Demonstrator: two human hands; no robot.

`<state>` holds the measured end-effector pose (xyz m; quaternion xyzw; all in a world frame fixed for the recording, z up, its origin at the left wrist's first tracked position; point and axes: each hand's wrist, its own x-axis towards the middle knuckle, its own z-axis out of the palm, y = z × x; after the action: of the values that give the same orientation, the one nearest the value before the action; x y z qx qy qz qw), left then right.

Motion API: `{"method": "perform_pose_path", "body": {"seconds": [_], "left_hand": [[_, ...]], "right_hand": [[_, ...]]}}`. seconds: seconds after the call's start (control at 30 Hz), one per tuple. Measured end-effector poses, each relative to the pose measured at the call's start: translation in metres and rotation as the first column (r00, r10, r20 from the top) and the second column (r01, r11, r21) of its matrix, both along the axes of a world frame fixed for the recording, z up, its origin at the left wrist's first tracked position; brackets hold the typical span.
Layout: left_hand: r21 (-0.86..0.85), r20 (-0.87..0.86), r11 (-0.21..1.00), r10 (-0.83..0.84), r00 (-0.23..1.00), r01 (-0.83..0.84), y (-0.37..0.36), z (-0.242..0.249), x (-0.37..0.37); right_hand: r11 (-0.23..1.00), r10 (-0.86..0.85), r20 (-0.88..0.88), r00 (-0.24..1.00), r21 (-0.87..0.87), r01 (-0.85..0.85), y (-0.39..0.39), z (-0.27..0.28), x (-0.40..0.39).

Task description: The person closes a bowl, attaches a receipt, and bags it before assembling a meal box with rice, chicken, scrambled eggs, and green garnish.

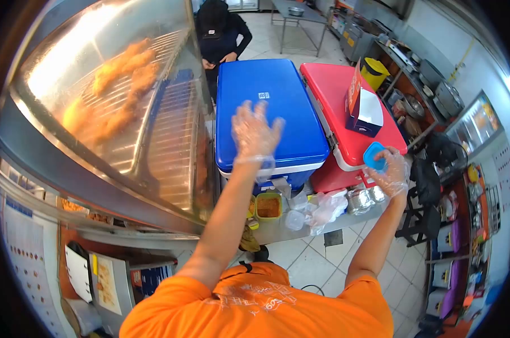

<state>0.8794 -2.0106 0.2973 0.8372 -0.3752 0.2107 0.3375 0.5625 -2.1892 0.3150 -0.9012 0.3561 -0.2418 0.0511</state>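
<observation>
My left hand (256,132), in a clear plastic glove, is over the lid of a blue cooler (277,84) with its fingers spread and nothing in it. My right hand (391,172), also gloved, has its fingers on a small blue cup (374,156) near the front corner of a red cooler (328,84). On the red lid stands an open dark blue and orange box (365,115). Below the blue cooler sits a square tub (268,206) with brown contents, beside clear plastic containers (295,219) and bags (328,208).
A glass display case (120,107) with fried food on racks rises at the left. Behind the blue cooler is a person in black (221,34). Foil containers (360,201) lie below the red cooler. Black stools (425,197) and a yellow bin (374,73) are at the right.
</observation>
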Motion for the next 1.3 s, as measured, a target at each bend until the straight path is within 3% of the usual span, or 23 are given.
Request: {"method": "perform_pose_path", "body": {"seconds": [0.03,0.1,0.17,0.2,0.27,0.3,0.33,0.37,0.4,0.47,0.6,0.63,0.73,0.8,0.83,0.87,0.9,0.97,1.0,1.03,1.1,1.23,1.3], "left_hand": [[0.058,-0.008,0.992,0.112,0.994,-0.111,-0.004,-0.006,0.02],[0.142,-0.19,0.981,0.156,0.969,-0.131,0.007,-0.003,0.04],[0.18,-0.16,0.967,0.209,0.965,-0.18,0.019,-0.011,0.052],[0.236,-0.254,0.955,0.241,0.937,-0.181,0.028,-0.009,0.052],[0.27,-0.342,0.941,0.293,0.893,-0.205,0.039,-0.016,0.054],[0.27,-0.339,0.939,0.302,0.891,-0.215,0.038,-0.015,0.054],[0.25,-0.326,0.95,0.265,0.908,-0.187,0.041,-0.015,0.051],[0.238,-0.314,0.958,0.232,0.921,-0.161,0.047,-0.019,0.046],[0.231,-0.195,0.956,0.227,0.954,-0.18,0.047,-0.027,0.042],[0.27,-0.177,0.949,0.218,0.96,-0.166,0.052,-0.018,0.018],[0.295,-0.024,0.949,0.127,0.992,-0.115,0.063,-0.021,-0.003],[0.299,-0.029,0.947,0.134,0.991,-0.119,0.069,-0.021,-0.002],[0.067,0.089,0.982,-0.182,0.979,0.177,0.077,0.006,-0.008],[-0.05,0.089,0.973,-0.22,0.971,0.225,0.075,0.009,-0.004],[-0.171,0.096,0.948,-0.257,0.962,0.27,0.074,0.009,-0.001],[-0.368,0.091,0.886,-0.267,0.959,0.282,0.073,0.011,0.001],[-0.383,0.129,0.89,-0.213,0.968,0.247,0.078,0.017,0.002],[-0.504,0.06,0.843,-0.182,0.981,0.187,0.085,0.017,0.006],[-0.529,-0.005,0.84,-0.147,0.989,0.122,0.087,0.013,0.007],[-0.55,-0.068,0.834,-0.109,0.992,0.054,0.089,0.008,0.01],[-0.553,-0.061,0.833,-0.08,0.995,0.033,0.091,0.003,0.013],[-0.603,-0.155,0.797,-0.056,0.986,-0.049,0.095,0.005,0.01],[-0.609,-0.096,0.793,-0.089,0.991,0.012,0.097,0.008,0.012]], "right_hand": [[0.999,-0.032,-0.002,0.999,0.032,0.032,-0.017,-0.004,-0.002],[0.997,0.048,0.056,0.997,0.063,-0.052,-0.036,-0.014,0.002],[0.986,0.107,0.149,0.983,-0.146,-0.085,-0.026,-0.018,0.005],[0.968,0.048,0.244,0.969,-0.25,0.016,-0.004,-0.015,0.011],[0.994,0.077,0.565,0.822,0.02,-0.107,0.027,-0.031,0.036],[0.952,0.118,0.592,0.797,0.161,-0.261,0.057,-0.02,0.061],[0.929,0.13,0.515,0.847,0.235,-0.286,0.076,-0.006,0.091],[0.952,0.23,0.381,0.896,0.1,-0.288,0.073,-0.01,0.122],[0.968,0.203,0.241,0.949,0.095,-0.232,0.059,-0.025,0.149],[0.88,0.006,-0.115,0.993,0.473,0.049,0.044,-0.003,0.196],[0.887,-0.055,-0.163,0.985,0.444,0.124,0.008,-0.008,0.216],[0.866,-0.058,-0.067,0.996,0.492,0.084,0.0,-0.007,0.214],[0.879,-0.027,0.284,0.958,0.463,-0.113,0.019,0.047,0.207],[0.744,0.043,0.67,0.741,0.473,-0.471,0.038,0.087,0.205],[0.4,-0.103,0.823,0.559,0.548,-0.734,0.035,0.094,0.21],[0.343,0.007,0.835,0.551,0.516,-0.785,0.031,0.094,0.218],[0.281,0.12,0.842,0.526,0.479,-0.831,0.024,0.095,0.227],[0.55,0.477,0.453,0.754,0.515,-0.657,-0.015,0.05,0.267],[0.681,0.618,0.117,0.778,0.414,-0.604,-0.029,0.016,0.294],[0.768,0.638,-0.242,0.731,0.266,-0.582,-0.034,-0.015,0.317],[0.809,0.558,-0.566,0.607,0.206,-0.551,-0.014,-0.044,0.344],[0.7,0.552,-0.708,0.441,0.106,-0.707,-0.027,-0.117,0.404],[0.915,0.397,-0.566,0.722,0.181,-0.361,-0.024,-0.136,0.425]]}}
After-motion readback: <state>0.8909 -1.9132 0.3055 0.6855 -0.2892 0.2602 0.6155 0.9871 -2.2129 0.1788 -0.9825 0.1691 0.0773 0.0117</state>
